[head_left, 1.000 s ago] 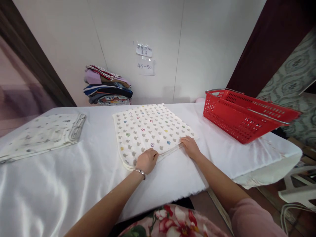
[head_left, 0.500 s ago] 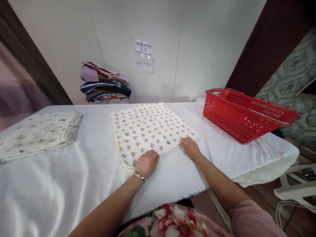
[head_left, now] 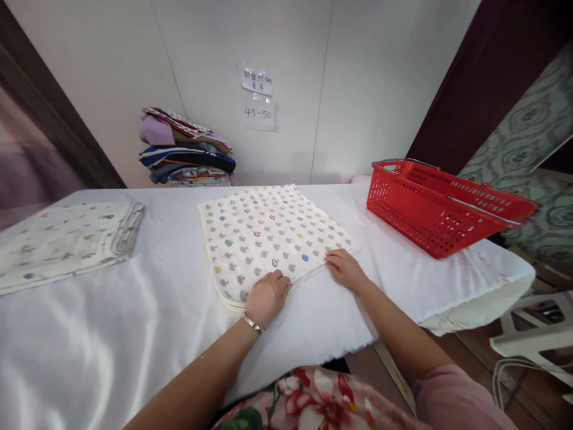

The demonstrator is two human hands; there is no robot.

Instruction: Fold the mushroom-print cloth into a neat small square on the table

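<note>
A white cloth (head_left: 264, 233) printed with small grey and coloured mushrooms lies folded flat in front of me, its layers showing along the near left corner. My left hand (head_left: 268, 297) is closed on the near edge, left of its middle, with a bracelet at the wrist. Farther right on that same edge, my right hand (head_left: 344, 269) pinches the cloth between thumb and fingers. The undersides of both hands' grips are partly hidden.
Another folded printed cloth (head_left: 76, 239) lies at the left. Behind the table, folded fabrics (head_left: 188, 149) are piled by the wall. A red basket (head_left: 439, 209) stands at the right on the white tablecloth (head_left: 179, 352). A white stool (head_left: 532, 340) is beyond the table's right end.
Both hands keep their places on the cloth's near edge, which looks slightly straighter between them. The view has shifted a little.
</note>
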